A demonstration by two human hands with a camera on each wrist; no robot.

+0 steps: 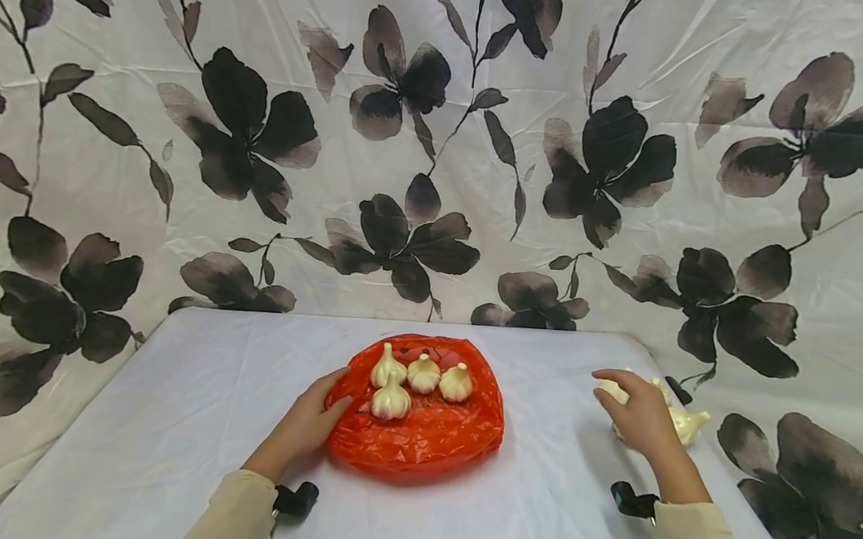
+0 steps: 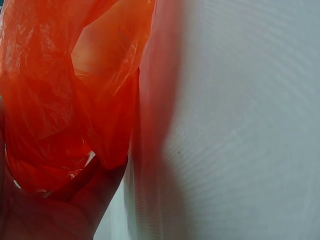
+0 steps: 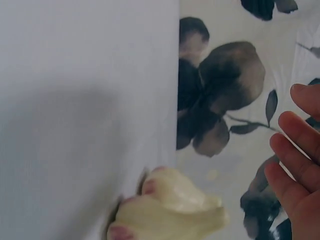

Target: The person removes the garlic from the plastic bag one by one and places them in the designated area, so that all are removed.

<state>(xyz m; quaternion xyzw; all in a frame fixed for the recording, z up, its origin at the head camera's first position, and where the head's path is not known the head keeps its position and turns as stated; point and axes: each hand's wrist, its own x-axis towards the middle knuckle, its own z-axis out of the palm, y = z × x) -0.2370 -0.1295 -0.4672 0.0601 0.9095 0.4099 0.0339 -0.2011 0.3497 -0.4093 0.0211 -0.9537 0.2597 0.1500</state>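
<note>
A round, crinkled red plastic bag lies on the white table with several garlic bulbs grouped on its upper side. My left hand holds the bag by its left side, the thumb towards the front. In the left wrist view, the fingers sit against the bag's thin, see-through plastic. Over at the right, my right hand hovers above more garlic bulbs, partly hiding them. The right wrist view shows its fingers loosely extended with nothing in them, garlic lying below.
The white table has its right edge close beside the right-hand garlic. Behind it and along its sides hangs a pale cloth printed with dark flowers. A small black device is strapped at each wrist.
</note>
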